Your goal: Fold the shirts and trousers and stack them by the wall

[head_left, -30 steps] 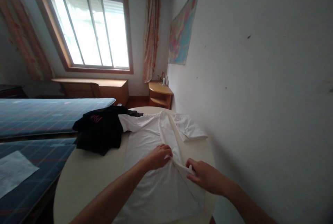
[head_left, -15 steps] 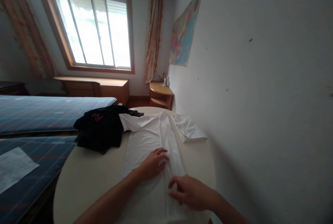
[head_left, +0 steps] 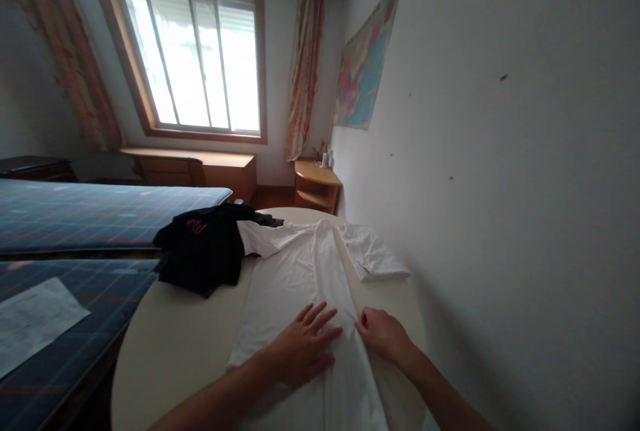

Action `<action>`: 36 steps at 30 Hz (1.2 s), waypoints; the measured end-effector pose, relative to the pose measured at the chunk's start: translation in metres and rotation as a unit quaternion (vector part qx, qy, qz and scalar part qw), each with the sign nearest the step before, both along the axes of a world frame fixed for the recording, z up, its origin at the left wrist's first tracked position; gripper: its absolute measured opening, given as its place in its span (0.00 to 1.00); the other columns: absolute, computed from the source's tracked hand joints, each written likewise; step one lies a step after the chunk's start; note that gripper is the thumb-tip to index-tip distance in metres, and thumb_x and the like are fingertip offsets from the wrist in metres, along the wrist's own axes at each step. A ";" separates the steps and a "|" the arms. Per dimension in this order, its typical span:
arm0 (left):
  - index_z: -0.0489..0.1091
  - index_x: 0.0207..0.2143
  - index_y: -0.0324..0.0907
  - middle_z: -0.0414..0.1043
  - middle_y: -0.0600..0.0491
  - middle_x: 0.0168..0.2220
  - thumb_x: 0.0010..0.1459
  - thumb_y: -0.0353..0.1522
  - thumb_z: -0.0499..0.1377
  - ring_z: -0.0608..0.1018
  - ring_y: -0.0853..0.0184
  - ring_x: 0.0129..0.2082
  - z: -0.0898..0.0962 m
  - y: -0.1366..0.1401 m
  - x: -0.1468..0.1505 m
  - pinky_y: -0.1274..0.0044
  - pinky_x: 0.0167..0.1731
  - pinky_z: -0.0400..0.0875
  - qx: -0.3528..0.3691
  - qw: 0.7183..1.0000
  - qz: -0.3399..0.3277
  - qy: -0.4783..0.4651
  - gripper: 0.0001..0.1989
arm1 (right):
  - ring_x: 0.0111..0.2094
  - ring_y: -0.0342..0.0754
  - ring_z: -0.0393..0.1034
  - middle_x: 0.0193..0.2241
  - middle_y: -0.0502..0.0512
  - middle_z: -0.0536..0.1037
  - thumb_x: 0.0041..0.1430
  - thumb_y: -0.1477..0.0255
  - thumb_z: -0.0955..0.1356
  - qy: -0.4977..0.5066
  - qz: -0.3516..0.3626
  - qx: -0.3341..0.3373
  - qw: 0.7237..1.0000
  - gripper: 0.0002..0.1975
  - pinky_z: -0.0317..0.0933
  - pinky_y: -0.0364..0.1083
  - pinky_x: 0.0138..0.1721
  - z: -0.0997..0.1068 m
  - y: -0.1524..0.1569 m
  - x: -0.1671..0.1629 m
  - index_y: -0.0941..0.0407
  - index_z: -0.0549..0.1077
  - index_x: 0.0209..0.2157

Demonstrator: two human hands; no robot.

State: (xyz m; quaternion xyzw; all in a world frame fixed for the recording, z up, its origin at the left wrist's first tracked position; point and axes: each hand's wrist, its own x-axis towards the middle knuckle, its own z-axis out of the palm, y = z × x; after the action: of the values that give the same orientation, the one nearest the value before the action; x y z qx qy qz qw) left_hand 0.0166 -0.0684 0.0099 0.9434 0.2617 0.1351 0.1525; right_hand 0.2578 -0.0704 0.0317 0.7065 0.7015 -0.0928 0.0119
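A white T-shirt (head_left: 285,277) lies spread on a round cream table (head_left: 165,351), its right side folded inward in a long strip and one short sleeve pointing left. My left hand (head_left: 307,344) rests flat on the shirt's middle with fingers spread. At the shirt's right edge, my right hand (head_left: 383,332) is closed in a pinch on the fabric. A folded white garment (head_left: 373,254) sits at the far right of the table. To the left, a black garment (head_left: 203,251) with pink lettering lies bunched, touching the white sleeve.
Beds with blue plaid mattresses (head_left: 100,214) stand on the left, with a sheet of paper (head_left: 43,321) on the nearer one. A white wall (head_left: 525,231) runs close along the right. Behind the table are a small corner shelf (head_left: 317,174) and a wooden desk (head_left: 225,161) below the window.
My right hand has moved up and right to the shirt's folded edge and closed on it. My left hand has shifted slightly nearer and spread its fingers. The view has swung slightly left.
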 end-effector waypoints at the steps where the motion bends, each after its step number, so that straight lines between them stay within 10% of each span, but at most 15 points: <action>1: 0.55 0.66 0.52 0.47 0.49 0.71 0.65 0.44 0.53 0.49 0.51 0.70 0.003 -0.004 0.000 0.54 0.66 0.46 -0.001 1.000 -0.025 -0.001 0.29 | 0.40 0.53 0.76 0.38 0.60 0.82 0.65 0.67 0.62 -0.003 0.002 -0.010 1.000 0.12 0.58 0.45 0.35 0.002 0.001 0.001 0.56 0.76 0.36; 10: 0.54 0.67 0.52 0.47 0.53 0.71 0.66 0.40 0.52 0.53 0.55 0.69 0.010 -0.030 0.005 0.58 0.67 0.45 -0.011 0.980 -0.198 0.013 0.28 | 0.44 0.55 0.76 0.40 0.62 0.81 0.67 0.63 0.61 -0.025 -0.022 0.065 0.997 0.15 0.59 0.49 0.43 0.007 0.027 -0.020 0.57 0.73 0.44; 29: 0.47 0.68 0.60 0.46 0.56 0.70 0.70 0.38 0.48 0.51 0.52 0.69 -0.027 -0.039 0.018 0.53 0.63 0.57 0.147 0.970 -0.194 0.008 0.27 | 0.44 0.55 0.76 0.40 0.64 0.81 0.62 0.67 0.62 -0.023 -0.077 0.053 0.995 0.14 0.61 0.51 0.45 0.006 0.056 -0.020 0.57 0.76 0.41; 36: 0.55 0.66 0.52 0.56 0.58 0.67 0.71 0.35 0.45 0.58 0.58 0.67 -0.061 -0.043 0.036 0.64 0.62 0.62 0.133 0.975 -0.175 0.024 0.23 | 0.67 0.53 0.51 0.66 0.60 0.59 0.69 0.64 0.58 0.059 0.113 0.130 0.983 0.25 0.44 0.51 0.64 -0.017 0.086 -0.044 0.55 0.61 0.64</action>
State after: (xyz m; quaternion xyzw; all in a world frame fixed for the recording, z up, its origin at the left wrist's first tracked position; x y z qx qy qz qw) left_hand 0.0529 -0.1110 -0.0513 0.9893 0.0760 0.1175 0.0410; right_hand 0.2138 0.0154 0.0150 0.6113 0.7825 -0.0403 -0.1111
